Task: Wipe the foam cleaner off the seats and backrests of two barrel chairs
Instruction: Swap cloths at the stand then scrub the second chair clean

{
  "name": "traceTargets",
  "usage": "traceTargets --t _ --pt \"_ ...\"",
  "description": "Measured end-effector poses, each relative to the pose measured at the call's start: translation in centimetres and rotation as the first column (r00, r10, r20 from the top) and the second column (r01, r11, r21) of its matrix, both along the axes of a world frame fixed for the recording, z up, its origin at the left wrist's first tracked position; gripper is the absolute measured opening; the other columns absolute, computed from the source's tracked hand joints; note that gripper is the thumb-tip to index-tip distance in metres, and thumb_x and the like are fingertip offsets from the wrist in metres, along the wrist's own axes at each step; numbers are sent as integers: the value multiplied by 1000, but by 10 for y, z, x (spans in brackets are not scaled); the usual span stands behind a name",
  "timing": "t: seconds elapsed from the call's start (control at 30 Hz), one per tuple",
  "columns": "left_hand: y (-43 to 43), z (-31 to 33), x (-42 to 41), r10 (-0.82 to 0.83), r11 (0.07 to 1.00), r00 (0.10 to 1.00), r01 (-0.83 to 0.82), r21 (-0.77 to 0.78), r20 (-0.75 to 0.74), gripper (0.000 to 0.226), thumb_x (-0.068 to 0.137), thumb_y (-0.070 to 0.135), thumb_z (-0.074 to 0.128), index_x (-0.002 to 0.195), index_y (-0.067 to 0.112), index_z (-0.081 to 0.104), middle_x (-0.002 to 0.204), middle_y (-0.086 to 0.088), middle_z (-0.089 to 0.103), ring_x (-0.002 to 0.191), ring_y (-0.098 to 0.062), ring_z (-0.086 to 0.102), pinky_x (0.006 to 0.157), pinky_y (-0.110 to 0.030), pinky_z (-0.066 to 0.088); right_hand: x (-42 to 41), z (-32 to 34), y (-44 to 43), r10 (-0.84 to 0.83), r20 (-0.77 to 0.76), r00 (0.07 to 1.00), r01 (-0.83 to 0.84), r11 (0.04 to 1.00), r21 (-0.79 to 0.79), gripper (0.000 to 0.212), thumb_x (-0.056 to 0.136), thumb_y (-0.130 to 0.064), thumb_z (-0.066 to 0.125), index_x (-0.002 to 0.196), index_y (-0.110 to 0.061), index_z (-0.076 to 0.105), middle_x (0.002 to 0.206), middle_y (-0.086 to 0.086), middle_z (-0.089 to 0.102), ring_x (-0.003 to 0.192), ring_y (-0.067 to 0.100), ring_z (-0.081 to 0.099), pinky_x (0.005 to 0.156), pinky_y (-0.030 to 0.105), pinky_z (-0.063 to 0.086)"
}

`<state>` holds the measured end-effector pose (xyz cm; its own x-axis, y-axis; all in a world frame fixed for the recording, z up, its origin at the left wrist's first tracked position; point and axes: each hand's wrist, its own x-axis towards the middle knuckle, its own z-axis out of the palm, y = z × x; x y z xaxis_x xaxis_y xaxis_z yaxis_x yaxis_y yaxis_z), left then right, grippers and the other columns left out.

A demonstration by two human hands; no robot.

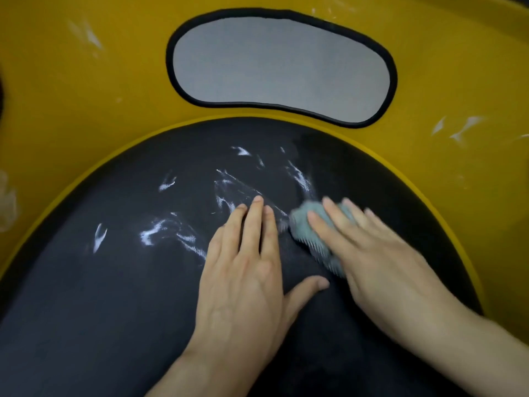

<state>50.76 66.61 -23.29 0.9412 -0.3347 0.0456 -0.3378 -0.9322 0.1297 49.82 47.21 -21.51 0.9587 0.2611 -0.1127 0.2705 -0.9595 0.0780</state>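
Head view: leaning flat left hand point(246, 267) on seat point(86, 310) for balance; pressing cloth point(300, 223) under flat right hand point(372, 253) toward foam point(302, 179) ahead.

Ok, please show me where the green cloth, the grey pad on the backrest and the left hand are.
green cloth point(299, 224), head view, on its uncovered left part.
grey pad point(280, 67), head view, on its middle.
left hand point(246, 270), head view, on the back of the hand.

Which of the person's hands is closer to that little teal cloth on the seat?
Right. The right hand presses on the teal cloth; the left hand lies flat on the black seat just left of it.
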Motion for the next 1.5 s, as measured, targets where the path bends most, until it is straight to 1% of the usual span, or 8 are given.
traceTargets --t 0.13,0.3,0.47,0.67,0.87,1.07,1.27,1.5 --pt "0 2 4 4 1000 1000 -4 10 -16 115 81 90 29 150 1 46 159 -14 41 146 -31 39 115 -42 23 77 10 20 -128 -3 992 128 987 100 66 103 -12 37 161 -27 9 169 1 7 155 25 7 122 35 4" --pt "1 3 7 23 1000 999 -23 2 -31 116 79 91 30 151 1 44 160 -13 40 149 -30 35 117 -42 21 43 8 10 -73 0 997 73 996 56 66 100 -20 46 160 -24 20 167 2 19 154 23 14 118 30 7" --pt "2 1 7 17 1000 999 -17 -13 -34 115 80 91 30 152 1 42 160 -14 39 150 -30 32 119 -44 19 -15 -2 -4 -76 -18 997 76 997 29 87 66 -11 81 147 -16 49 148 9 52 136 30 49 114 37 37" --pt "3 1 17 -45 999 999 45 -1 -7 115 81 92 29 152 3 43 159 -16 39 151 -32 30 119 -47 17 58 6 17 -34 9 999 33 994 102 71 100 -15 43 161 -28 8 169 0 7 155 22 4 120 30 -5" --pt "7 1 24 -60 998 998 60 -9 -35 119 79 97 23 154 7 41 161 -14 37 152 -31 28 119 -46 14 66 7 27 -56 22 998 53 990 130 67 104 -22 44 161 -29 9 169 -2 6 155 20 2 117 29 -1" --pt "3 1 31 -72 997 996 70 -40 -51 118 76 99 25 156 13 40 162 -13 35 154 -31 23 120 -48 13 10 1 5 -33 -44 998 35 999 34 92 66 -29 83 149 -19 46 152 7 48 139 27 44 118 35 30" --pt "4 -2 30 -37 999 997 35 -34 -61 120 77 99 22 153 9 44 160 -13 40 151 -34 31 118 -50 16 78 5 24 -61 25 998 57 988 141 71 101 -15 46 161 -30 10 169 -3 7 155 20 2 120 30 -2" --pt "5 -3 31 -35 999 998 34 -15 -58 117 78 98 22 152 10 47 158 -14 43 147 -37 37 116 -52 18 63 2 19 -69 40 997 64 992 107 69 97 -22 57 158 -27 24 166 -2 21 154 20 11 119 31 8"
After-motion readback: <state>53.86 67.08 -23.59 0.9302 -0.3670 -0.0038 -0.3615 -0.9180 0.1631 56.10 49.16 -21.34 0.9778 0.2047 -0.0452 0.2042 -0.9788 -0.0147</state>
